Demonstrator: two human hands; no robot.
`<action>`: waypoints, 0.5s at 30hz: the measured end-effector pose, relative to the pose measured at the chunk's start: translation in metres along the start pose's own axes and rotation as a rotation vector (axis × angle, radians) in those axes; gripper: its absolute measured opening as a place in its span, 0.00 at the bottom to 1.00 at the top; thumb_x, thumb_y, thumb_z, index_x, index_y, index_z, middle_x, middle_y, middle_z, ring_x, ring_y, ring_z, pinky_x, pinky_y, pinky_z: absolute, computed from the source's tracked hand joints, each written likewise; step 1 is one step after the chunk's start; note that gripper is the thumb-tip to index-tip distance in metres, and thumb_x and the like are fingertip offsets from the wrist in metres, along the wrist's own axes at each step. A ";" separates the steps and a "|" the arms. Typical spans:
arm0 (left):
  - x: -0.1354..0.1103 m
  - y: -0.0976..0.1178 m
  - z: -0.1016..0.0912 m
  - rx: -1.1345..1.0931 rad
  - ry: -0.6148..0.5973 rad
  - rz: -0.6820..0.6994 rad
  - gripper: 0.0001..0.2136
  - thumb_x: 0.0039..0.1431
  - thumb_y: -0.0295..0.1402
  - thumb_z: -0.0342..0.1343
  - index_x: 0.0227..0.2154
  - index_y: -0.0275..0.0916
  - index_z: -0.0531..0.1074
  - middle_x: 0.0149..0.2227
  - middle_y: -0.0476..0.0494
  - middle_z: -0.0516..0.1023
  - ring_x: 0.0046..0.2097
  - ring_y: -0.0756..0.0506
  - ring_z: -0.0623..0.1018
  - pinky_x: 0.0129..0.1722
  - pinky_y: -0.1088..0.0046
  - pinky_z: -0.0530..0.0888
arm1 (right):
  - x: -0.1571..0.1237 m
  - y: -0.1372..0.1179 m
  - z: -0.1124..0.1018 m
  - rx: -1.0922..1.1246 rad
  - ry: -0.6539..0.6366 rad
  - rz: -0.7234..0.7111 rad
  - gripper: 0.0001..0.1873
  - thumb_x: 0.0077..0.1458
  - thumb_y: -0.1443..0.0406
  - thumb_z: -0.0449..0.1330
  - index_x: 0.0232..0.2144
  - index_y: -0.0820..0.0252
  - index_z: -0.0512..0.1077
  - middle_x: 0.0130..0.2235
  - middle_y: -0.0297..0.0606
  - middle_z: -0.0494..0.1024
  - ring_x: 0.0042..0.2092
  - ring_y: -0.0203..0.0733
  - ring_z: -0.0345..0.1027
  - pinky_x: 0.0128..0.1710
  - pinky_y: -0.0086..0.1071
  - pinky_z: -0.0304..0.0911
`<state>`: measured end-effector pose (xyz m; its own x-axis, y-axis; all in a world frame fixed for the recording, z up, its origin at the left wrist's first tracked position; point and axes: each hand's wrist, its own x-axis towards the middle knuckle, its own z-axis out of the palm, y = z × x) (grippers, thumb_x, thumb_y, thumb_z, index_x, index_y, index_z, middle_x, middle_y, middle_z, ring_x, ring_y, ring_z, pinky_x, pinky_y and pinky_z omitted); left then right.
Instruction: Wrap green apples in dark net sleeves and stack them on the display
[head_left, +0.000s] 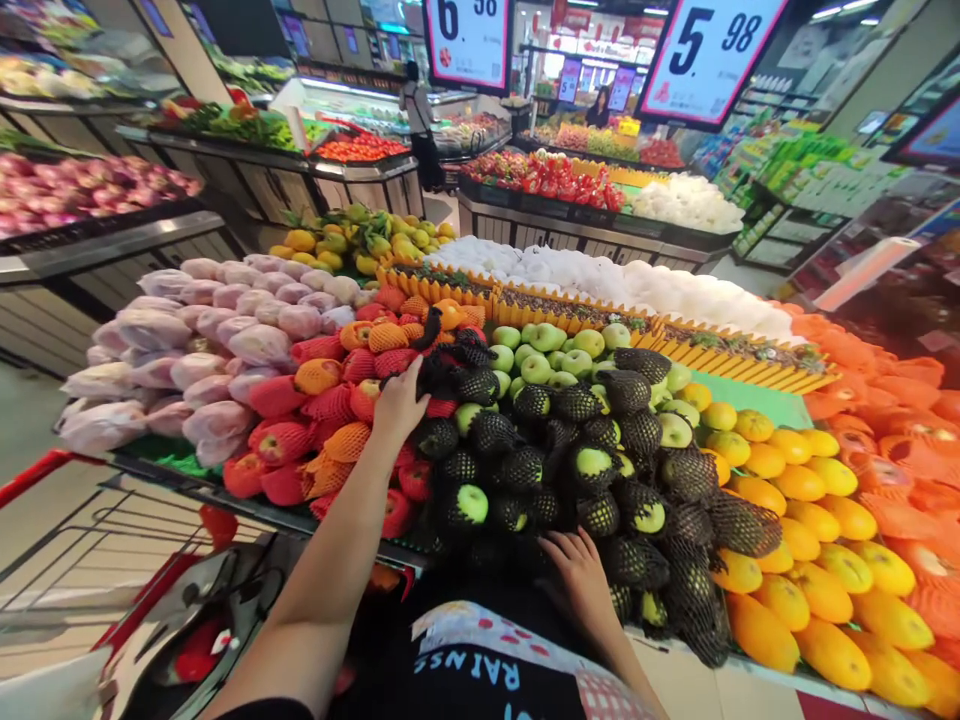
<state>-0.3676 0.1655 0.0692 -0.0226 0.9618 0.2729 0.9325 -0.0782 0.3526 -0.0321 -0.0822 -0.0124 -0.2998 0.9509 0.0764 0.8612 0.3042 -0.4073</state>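
My left hand (401,400) reaches over the border between the red apples (281,440) and the green apples (536,369). Its fingers close on a black foam net (430,330), which sticks up beside an orange-coloured fruit; the fingertips are partly hidden. Many red apples wear red or orange foam nets. At the front, black foam nets wrap most of the green apples, while those behind are bare. My right hand (577,572) lies at the front edge of the display, fingers spread, close to a netted green apple (598,513) and holding nothing I can see.
Pale wrapped fruit (217,310) is heaped at the left. Yellow melons (814,520) and orange-netted fruit (919,470) fill the right. Behind runs a yellow fence divider (697,352) with white-wrapped fruit (600,275). A shopping cart (82,560) stands at lower left. A person (418,120) stands farther back.
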 end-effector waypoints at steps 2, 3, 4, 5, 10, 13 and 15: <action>-0.009 -0.009 -0.006 -0.034 0.051 -0.040 0.32 0.58 0.31 0.61 0.64 0.38 0.59 0.47 0.34 0.80 0.50 0.33 0.78 0.51 0.52 0.74 | -0.006 -0.004 0.001 0.004 0.021 0.040 0.32 0.48 0.74 0.67 0.56 0.52 0.71 0.54 0.42 0.78 0.55 0.56 0.71 0.63 0.60 0.57; -0.013 -0.013 -0.010 -0.068 0.103 -0.045 0.30 0.58 0.32 0.61 0.63 0.38 0.60 0.46 0.35 0.80 0.50 0.33 0.78 0.51 0.52 0.74 | -0.010 -0.006 0.002 0.010 0.043 0.058 0.33 0.49 0.74 0.66 0.57 0.52 0.70 0.55 0.42 0.78 0.55 0.56 0.70 0.63 0.59 0.59; -0.017 -0.016 -0.014 -0.112 0.169 -0.038 0.29 0.59 0.33 0.60 0.63 0.38 0.61 0.46 0.35 0.80 0.50 0.34 0.78 0.52 0.51 0.73 | -0.014 -0.007 0.005 0.022 0.072 0.080 0.35 0.50 0.74 0.64 0.60 0.51 0.68 0.55 0.42 0.77 0.56 0.55 0.70 0.62 0.57 0.61; -0.022 -0.018 -0.019 -0.163 0.241 -0.023 0.28 0.60 0.34 0.59 0.62 0.38 0.62 0.48 0.35 0.79 0.51 0.34 0.77 0.54 0.51 0.73 | -0.019 -0.009 0.008 0.041 0.102 0.104 0.37 0.51 0.74 0.63 0.62 0.50 0.64 0.57 0.42 0.76 0.56 0.54 0.70 0.61 0.55 0.63; -0.056 -0.019 -0.038 -0.469 0.412 0.036 0.23 0.64 0.37 0.55 0.60 0.38 0.63 0.54 0.35 0.75 0.56 0.39 0.74 0.59 0.55 0.70 | -0.030 -0.028 0.028 0.149 0.239 0.207 0.45 0.58 0.68 0.60 0.71 0.45 0.44 0.61 0.42 0.71 0.59 0.52 0.68 0.57 0.50 0.69; -0.088 -0.005 -0.039 -0.752 0.292 0.005 0.19 0.64 0.38 0.55 0.56 0.41 0.66 0.56 0.36 0.73 0.56 0.41 0.74 0.58 0.58 0.71 | -0.024 -0.048 0.028 0.189 0.356 0.231 0.41 0.61 0.64 0.60 0.70 0.45 0.47 0.62 0.44 0.70 0.60 0.54 0.67 0.57 0.53 0.68; -0.111 0.010 -0.038 -0.975 0.130 -0.012 0.17 0.63 0.38 0.57 0.53 0.41 0.69 0.56 0.38 0.73 0.56 0.41 0.75 0.57 0.60 0.72 | -0.018 -0.063 0.019 0.264 0.423 0.235 0.35 0.61 0.62 0.60 0.68 0.45 0.55 0.61 0.44 0.71 0.60 0.54 0.67 0.58 0.53 0.67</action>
<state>-0.3693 0.0481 0.0761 -0.1241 0.9322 0.3399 0.2270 -0.3068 0.9243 -0.0889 -0.1195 -0.0051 0.1263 0.9478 0.2927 0.7362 0.1082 -0.6680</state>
